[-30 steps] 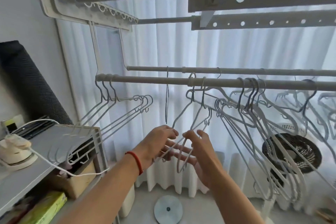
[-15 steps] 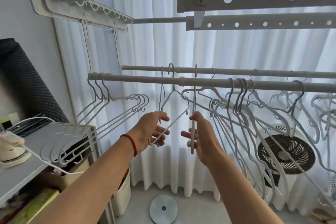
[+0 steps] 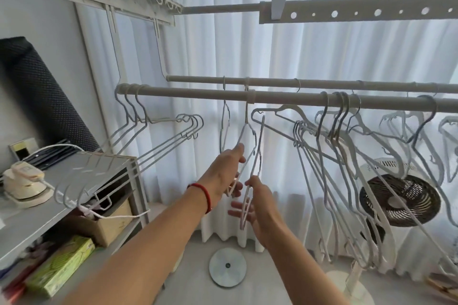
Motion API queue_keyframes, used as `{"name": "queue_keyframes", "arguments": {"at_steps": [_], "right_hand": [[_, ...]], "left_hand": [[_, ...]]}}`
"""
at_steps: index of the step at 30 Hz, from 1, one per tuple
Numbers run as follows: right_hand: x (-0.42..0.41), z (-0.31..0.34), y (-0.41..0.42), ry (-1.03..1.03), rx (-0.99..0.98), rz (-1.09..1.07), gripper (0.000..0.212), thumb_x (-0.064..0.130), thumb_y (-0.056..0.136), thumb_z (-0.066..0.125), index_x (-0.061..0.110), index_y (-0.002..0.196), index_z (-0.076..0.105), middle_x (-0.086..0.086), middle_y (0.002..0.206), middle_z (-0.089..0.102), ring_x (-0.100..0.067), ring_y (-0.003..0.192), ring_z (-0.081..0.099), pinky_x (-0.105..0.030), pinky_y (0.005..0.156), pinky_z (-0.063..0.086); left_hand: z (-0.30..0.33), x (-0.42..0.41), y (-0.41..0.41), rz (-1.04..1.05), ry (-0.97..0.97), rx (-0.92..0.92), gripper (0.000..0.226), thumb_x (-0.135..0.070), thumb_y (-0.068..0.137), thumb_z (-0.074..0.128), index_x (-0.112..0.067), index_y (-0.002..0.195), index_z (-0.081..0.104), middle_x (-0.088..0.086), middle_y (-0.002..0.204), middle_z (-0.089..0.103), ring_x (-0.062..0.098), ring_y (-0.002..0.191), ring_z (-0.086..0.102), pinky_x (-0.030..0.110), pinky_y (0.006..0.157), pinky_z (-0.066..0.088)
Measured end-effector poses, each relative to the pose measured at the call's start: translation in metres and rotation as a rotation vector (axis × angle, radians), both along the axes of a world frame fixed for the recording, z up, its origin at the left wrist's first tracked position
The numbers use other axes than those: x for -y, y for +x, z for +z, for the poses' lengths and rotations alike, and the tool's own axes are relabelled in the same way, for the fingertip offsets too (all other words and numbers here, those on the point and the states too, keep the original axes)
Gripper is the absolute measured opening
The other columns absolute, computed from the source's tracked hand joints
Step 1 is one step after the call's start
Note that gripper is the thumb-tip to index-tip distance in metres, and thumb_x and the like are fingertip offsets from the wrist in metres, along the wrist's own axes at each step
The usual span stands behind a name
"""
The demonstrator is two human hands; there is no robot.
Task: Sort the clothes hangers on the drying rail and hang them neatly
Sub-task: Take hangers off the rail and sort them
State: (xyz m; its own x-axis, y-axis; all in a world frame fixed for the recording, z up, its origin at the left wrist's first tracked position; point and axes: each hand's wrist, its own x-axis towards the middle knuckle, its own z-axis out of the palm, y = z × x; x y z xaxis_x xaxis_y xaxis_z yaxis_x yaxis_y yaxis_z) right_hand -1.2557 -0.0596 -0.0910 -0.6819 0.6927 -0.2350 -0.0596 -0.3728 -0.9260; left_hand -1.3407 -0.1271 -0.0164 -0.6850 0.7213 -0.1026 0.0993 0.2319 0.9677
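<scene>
Two white hangers (image 3: 247, 146) are hanging from the front rail (image 3: 285, 98), near the middle. The left hand (image 3: 226, 171) is pinching one hanger's wire. The right hand (image 3: 257, 202), at 5 o'clock from it, is curling round the other. The sorting is looking half done. Next, they should be sliding toward the neat bunch (image 3: 158, 129) at 9 o'clock, hooks facing alike.

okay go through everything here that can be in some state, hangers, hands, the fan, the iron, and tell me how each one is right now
left hand: holds a hanger hooked on the front rail
right hand: grips a hanger off the rail
three hangers at the rail's left end: hooked, grouped, aligned
hangers on the right: hooked, bunched, tangled
fan: blades sharp, apparently off
iron: resting on the shelf, corded
</scene>
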Motion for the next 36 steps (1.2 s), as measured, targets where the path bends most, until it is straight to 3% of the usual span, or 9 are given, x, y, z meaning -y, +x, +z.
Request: {"name": "queue_keyframes", "arguments": {"at_steps": [5,11,14,18,22,25,28,33,36], "right_hand": [[-0.014,0.001,-0.004,0.09,-0.03,-0.009,0.036,0.034,0.089,0.056,0.013,0.118,0.053,-0.017,0.103,0.062,-0.03,0.072,0.078,-0.041,0.058,0.062],[-0.007,-0.019,-0.006,0.16,0.104,0.074,0.066,0.058,0.076,0.045,0.016,0.125,0.057,-0.016,0.106,0.075,-0.031,0.085,0.077,-0.054,0.077,0.063],[0.005,-0.034,-0.009,0.158,0.108,0.047,0.087,0.073,0.068,0.034,0.012,0.126,0.056,-0.017,0.118,0.07,-0.028,0.096,0.074,-0.048,0.08,0.061],[0.013,-0.05,-0.01,0.221,0.11,0.08,0.087,0.077,0.078,0.031,0.013,0.136,0.044,-0.027,0.129,0.059,-0.028,0.089,0.075,-0.036,0.054,0.059],[0.011,-0.055,-0.008,0.32,0.17,0.231,0.054,0.083,0.078,0.037,0.042,0.109,0.056,-0.013,0.156,0.041,-0.029,0.133,0.054,-0.053,0.096,0.056],[-0.003,-0.062,-0.002,0.203,0.133,0.314,0.048,0.07,0.08,0.061,0.025,0.098,0.062,-0.014,0.109,0.068,-0.027,0.086,0.072,-0.042,0.073,0.057],[-0.01,-0.065,0.01,0.158,0.16,0.383,0.049,0.051,0.076,0.075,0.003,0.082,0.068,-0.023,0.071,0.06,-0.039,0.065,0.059,-0.047,0.064,0.047],[-0.019,-0.078,0.028,0.14,0.212,0.485,0.027,0.03,0.078,0.069,0.003,0.084,0.07,-0.015,0.075,0.052,-0.026,0.069,0.056,-0.041,0.07,0.051],[-0.021,-0.087,0.043,0.07,0.182,0.576,0.025,0.026,0.076,0.073,0.006,0.09,0.068,-0.014,0.087,0.058,-0.024,0.07,0.061,-0.041,0.07,0.058]], "left_hand": [[-0.011,0.001,-0.007,0.011,-0.089,-0.031,0.048,-0.058,0.1,0.031,-0.021,0.115,0.058,0.012,0.107,0.06,0.023,0.081,0.059,0.036,0.072,0.052],[-0.058,0.01,0.013,-0.089,-0.082,0.051,0.054,-0.06,0.102,0.033,-0.023,0.126,0.063,0.008,0.124,0.067,0.025,0.116,0.063,0.045,0.106,0.047],[-0.066,0.014,0.019,-0.128,-0.024,0.126,0.049,-0.061,0.101,0.036,-0.027,0.118,0.067,0.004,0.112,0.071,0.017,0.096,0.068,0.037,0.085,0.055],[-0.076,0.028,0.012,-0.217,0.001,0.266,0.055,-0.069,0.094,0.045,-0.023,0.117,0.067,0.014,0.092,0.071,0.022,0.062,0.063,0.032,0.05,0.051],[-0.094,0.037,0.009,-0.219,0.099,0.32,0.051,-0.069,0.09,0.051,-0.028,0.113,0.072,0.009,0.094,0.076,0.028,0.078,0.069,0.035,0.063,0.057],[-0.114,0.039,0.02,-0.28,0.073,0.175,0.068,-0.073,0.088,0.045,-0.03,0.14,0.052,0.0,0.128,0.068,0.013,0.107,0.07,0.034,0.088,0.059],[-0.13,0.042,0.034,-0.329,-0.081,0.034,0.082,-0.078,0.084,0.046,-0.029,0.148,0.036,0.0,0.135,0.06,0.02,0.117,0.063,0.043,0.102,0.052],[-0.123,0.051,0.019,-0.52,-0.353,-0.045,0.06,-0.071,0.086,0.053,-0.033,0.132,0.057,-0.008,0.126,0.065,0.013,0.112,0.064,0.042,0.102,0.051],[-0.118,0.051,-0.016,-0.328,-0.524,-0.539,0.052,-0.049,0.085,0.066,-0.025,0.131,0.056,-0.002,0.129,0.061,0.014,0.113,0.058,0.034,0.103,0.049]]}}
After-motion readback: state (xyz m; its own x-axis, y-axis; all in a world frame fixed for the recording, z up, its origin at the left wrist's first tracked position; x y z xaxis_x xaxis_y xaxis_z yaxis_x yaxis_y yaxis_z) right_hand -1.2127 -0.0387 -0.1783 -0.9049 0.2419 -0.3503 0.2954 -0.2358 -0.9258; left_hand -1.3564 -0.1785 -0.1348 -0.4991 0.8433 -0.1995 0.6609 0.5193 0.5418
